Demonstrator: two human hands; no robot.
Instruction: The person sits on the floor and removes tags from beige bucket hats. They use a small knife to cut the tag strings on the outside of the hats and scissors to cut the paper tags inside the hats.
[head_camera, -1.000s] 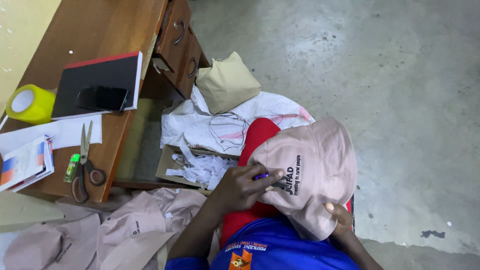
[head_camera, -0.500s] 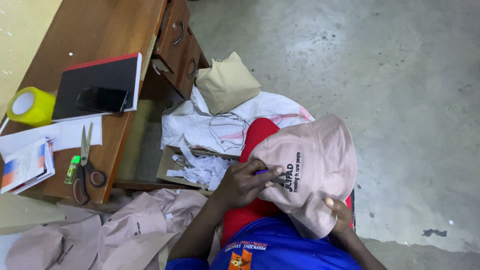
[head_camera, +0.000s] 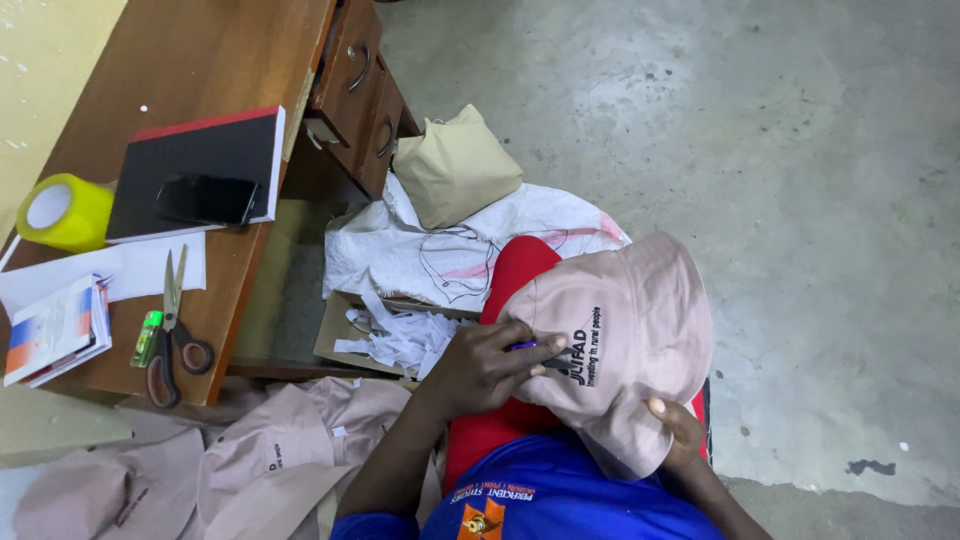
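On the lap, a pale pink cap (head_camera: 625, 330) rests, its brim pinched from below by the right hand (head_camera: 672, 428), while the left hand (head_camera: 490, 365) presses a small blue tool (head_camera: 522, 346), kind unclear, against its front. A slip could mar the fabric or nick a finger. Beside them stands a wooden tabletop (head_camera: 190, 70) with scissors (head_camera: 170, 325), on a grey concrete floor (head_camera: 750, 120).

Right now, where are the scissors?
In the head view, the scissors lie on the wooden desk at far left, beside a green lighter, below the black notebook.
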